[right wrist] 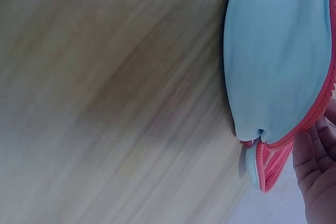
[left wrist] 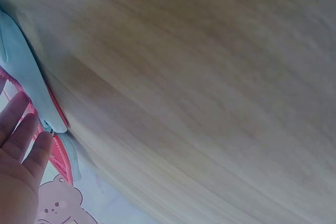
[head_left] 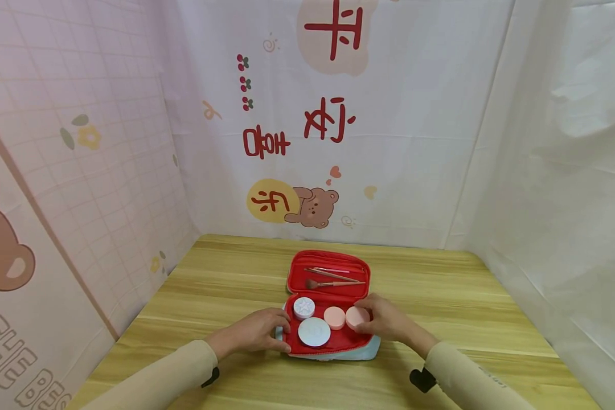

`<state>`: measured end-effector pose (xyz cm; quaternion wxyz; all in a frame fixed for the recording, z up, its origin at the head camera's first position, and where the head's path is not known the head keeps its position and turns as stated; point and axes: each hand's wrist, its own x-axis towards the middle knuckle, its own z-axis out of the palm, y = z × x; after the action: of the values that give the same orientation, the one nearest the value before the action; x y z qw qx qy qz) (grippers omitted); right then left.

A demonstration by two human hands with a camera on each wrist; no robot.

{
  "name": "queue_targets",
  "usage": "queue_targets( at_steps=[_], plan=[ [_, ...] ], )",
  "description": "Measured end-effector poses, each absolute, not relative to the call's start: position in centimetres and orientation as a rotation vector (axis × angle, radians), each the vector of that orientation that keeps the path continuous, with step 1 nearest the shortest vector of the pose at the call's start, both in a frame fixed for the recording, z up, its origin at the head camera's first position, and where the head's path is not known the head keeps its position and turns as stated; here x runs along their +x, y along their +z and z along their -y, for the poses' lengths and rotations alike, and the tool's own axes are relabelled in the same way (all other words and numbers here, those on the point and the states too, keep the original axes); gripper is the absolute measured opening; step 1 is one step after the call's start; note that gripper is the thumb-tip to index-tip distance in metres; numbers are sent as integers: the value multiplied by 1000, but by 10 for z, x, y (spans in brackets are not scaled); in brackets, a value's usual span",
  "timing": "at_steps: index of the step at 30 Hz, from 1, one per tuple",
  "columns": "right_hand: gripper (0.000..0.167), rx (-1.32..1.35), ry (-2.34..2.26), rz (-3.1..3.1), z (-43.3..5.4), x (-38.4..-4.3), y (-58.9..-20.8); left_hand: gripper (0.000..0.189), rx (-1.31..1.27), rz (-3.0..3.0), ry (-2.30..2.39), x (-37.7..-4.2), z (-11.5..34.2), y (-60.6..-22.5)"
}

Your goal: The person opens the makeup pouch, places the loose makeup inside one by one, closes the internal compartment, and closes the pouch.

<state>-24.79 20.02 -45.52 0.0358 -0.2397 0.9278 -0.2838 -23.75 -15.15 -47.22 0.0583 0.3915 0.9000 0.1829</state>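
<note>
An unzipped cosmetic bag (head_left: pixel 333 356), light blue outside and red inside, lies on the wooden table with its lid folded back. My left hand (head_left: pixel 258 330) holds the bag's left side, fingers over the zipped rim and thumb near the front corner. Between the thumb and fingers of my right hand (head_left: pixel 389 320) is a pink round case (head_left: pixel 356 316), pinched at the bag's right end. Beside it sits another pink round case (head_left: pixel 334 318). A small white round box (head_left: pixel 304 307) with a star pattern and a larger pale round compact (head_left: pixel 314 332) lie at the left inside.
Several slim makeup brushes lie in the red lid (head_left: pixel 299 279), among them a fluffy brush (head_left: pixel 312 284). The wooden table (head_left: pixel 225 267) runs back to a printed white cloth wall (head_left: pixel 405 171), with cloth walls on both sides too.
</note>
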Motion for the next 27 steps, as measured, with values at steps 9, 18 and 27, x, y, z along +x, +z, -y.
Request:
queue_targets(
  at_steps=[9, 18, 27],
  plan=[
    [50, -802, -769, -2848, -195, -244, -456, 38, 1187, -2725, 552, -238, 151, -472],
    [44, -924, -668, -2836, -188, -241, -463, 40, 1180, -2721, 552, -239, 152, -472],
    [47, -971, -634, -2833, -189, -242, -467, 38, 1169, -2718, 559, -237, 152, -471]
  ],
)
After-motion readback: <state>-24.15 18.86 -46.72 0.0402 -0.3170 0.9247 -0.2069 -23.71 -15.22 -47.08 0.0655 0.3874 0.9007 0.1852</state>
